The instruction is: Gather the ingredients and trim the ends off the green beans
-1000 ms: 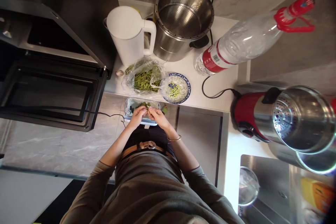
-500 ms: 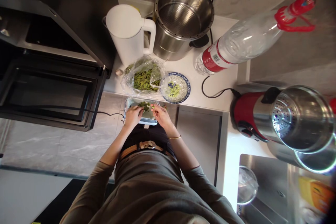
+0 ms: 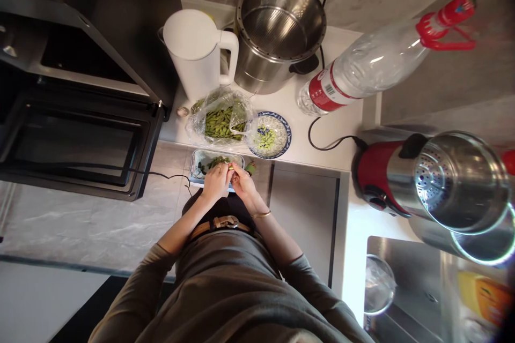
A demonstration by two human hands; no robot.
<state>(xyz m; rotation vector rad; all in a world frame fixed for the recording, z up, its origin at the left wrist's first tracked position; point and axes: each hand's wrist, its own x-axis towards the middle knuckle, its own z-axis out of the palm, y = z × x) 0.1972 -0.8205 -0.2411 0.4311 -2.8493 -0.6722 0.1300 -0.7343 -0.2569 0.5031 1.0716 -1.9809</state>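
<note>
My left hand [image 3: 217,179] and my right hand [image 3: 242,179] meet over a lined bin [image 3: 197,156] below the counter edge. Their fingertips pinch a small green soybean pod [image 3: 230,168] between them. Dark green empty pods [image 3: 217,161] lie inside the bin. On the counter just beyond, a clear plastic bag [image 3: 197,126] holds many green soybean pods [image 3: 223,123]. Beside it, partly under the bag's edge, is a blue-rimmed plate [image 3: 288,139] with shelled green beans [image 3: 266,139] on it.
A white pitcher [image 3: 193,59] and a steel steamer pot [image 3: 261,72] stand at the back. To their right are a large plastic bottle [image 3: 362,69] and a red appliance [image 3: 376,169]. An open oven door [image 3: 76,144] juts out at left; a sink [image 3: 414,278] lies at right.
My left hand has moved right from the bin's left side to join my right hand. Both hands now meet at the pod, and more of the bin's left part shows.
</note>
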